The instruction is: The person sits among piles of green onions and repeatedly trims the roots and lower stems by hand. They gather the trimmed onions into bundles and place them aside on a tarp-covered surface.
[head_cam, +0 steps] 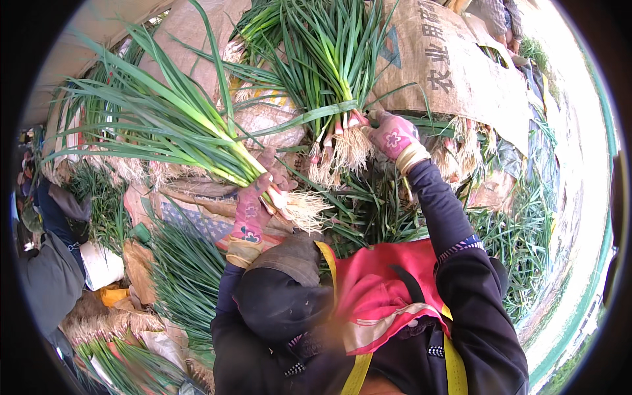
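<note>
My left hand (254, 210), in a pink flowered glove, holds a bunch of green garlic plants (224, 136) near the bulbs. Their pale roots (301, 210) point right over my lap, and the long leaves spread to the upper left. My right hand (395, 136), in a matching glove, is at the bulb end of a second bunch of green garlic (340, 84) ahead of me. Its fingers are curled against the outermost reddish bulb (360, 118); their tips are partly hidden. This bunch lies on woven sacks with its roots towards me.
A printed woven sack (459, 64) covers more garlic at the upper right. Cut leaves (375, 212) lie before my lap, with further leaves (192, 266) at my left. Rooted bunches (128, 340) sit at lower left. Another person's sleeve (513, 19) shows at top right.
</note>
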{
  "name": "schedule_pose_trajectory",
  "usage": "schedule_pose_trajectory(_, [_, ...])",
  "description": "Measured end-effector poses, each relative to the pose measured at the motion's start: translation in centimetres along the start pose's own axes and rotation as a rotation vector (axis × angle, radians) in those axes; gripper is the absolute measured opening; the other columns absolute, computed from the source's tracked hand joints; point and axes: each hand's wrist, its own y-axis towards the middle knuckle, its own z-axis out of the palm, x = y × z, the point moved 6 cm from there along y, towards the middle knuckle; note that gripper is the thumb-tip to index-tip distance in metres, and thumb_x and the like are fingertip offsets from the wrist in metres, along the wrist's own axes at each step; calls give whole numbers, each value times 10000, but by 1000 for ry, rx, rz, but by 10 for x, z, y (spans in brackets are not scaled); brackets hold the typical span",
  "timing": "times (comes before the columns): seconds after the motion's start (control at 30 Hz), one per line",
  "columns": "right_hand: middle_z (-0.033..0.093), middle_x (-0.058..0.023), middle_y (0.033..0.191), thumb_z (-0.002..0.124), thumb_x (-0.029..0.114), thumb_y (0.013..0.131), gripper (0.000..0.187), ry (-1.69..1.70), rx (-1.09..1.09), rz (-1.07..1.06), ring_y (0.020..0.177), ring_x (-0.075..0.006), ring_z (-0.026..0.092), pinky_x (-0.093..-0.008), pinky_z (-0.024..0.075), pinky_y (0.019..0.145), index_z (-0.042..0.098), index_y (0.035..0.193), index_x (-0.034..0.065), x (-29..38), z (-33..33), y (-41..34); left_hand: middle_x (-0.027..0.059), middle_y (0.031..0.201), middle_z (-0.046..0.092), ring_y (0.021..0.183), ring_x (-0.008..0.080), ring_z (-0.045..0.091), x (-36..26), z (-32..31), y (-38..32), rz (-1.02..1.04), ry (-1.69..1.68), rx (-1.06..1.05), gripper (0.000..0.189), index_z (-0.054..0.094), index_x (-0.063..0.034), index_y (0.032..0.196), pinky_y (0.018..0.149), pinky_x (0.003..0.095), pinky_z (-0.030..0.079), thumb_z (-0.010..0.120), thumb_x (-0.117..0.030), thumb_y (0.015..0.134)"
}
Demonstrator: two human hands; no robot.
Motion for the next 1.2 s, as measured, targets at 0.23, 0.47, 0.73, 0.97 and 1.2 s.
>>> schedule_pose_trajectory(0.23, [565, -17, 584, 590, 246, 822, 243, 1870, -39, -93, 480, -95, 515, -207, 368, 394, 613, 855, 7, -14, -33, 1, 12, 623, 421, 547, 162, 440, 1, -5, -9, 39, -147, 148, 213, 517, -41, 855, 737, 412, 480, 581, -237, 799])
schedule_pose_trajectory(0.47, [513, 10, 528, 589, 238, 830, 217, 1206, 393, 78, 373, -64, 428, -201, 314, 339, 600, 810, 23, 17, 38, -48, 175, 1087, 567, 1006, 394, 541, 30, -4, -9, -318, -140, -29, 347, 514, -17, 1050, 748, 434, 505, 582, -247, 799])
schedule_pose_trajectory(0.73, [558, -10, 669, 513, 42, 774, 264, 593, 1120, -210, 534, -90, 533, -226, 449, 489, 590, 1023, 2, 80, 119, -111, 120, 843, 586, 724, 248, 612, 33, -1, -13, -423, -72, -14, 300, 510, -11, 962, 695, 382, 524, 629, -210, 771])
schedule_pose_trajectory(0.97, [603, -151, 1003, 488, 169, 863, 317, 1702, 845, 109, 839, -222, 610, -316, 482, 769, 519, 1097, -42, 104, 116, -54, 60, 742, 513, 657, 216, 542, 33, 5, -13, -323, -169, 133, 200, 493, -101, 808, 742, 420, 472, 623, -239, 745])
schedule_pose_trajectory(1.2, [618, -147, 910, 539, 130, 840, 268, 1937, 855, 80, 785, -224, 622, -324, 507, 726, 542, 1044, -44, 118, 129, -60, 121, 787, 540, 680, 241, 565, 32, 6, -19, -275, -338, 213, 210, 510, -88, 821, 767, 433, 492, 636, -233, 736])
